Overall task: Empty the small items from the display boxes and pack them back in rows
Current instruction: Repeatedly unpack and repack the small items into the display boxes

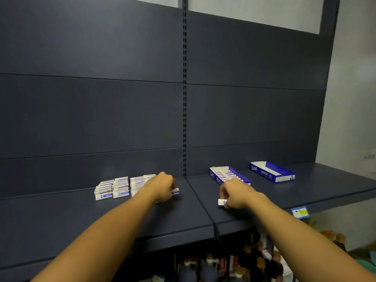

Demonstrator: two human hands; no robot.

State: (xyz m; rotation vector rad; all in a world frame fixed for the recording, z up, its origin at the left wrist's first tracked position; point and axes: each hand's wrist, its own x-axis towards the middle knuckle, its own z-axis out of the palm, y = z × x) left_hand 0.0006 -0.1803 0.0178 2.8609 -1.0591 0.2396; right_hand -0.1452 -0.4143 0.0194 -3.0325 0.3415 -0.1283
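Dark bottles (205, 269) are standing below the dark shelf (101, 216). Up on the shelf, the left hand (162, 189) is curling its fingers around a small white item (175, 191), and the right hand (234, 193) is pinching another small item (221, 202). Loose small items (113, 189) are lying in rows behind the left hand. A half-full blue box (228, 176) is sitting just behind the right hand, and a second blue box (272, 171) is sitting farther right

Two display boxes (230, 175) (272, 171), two hands (162, 188) (236, 194)

Two bare forearms, sleeveless, left hand (162, 188) and right hand (236, 194) unadorned
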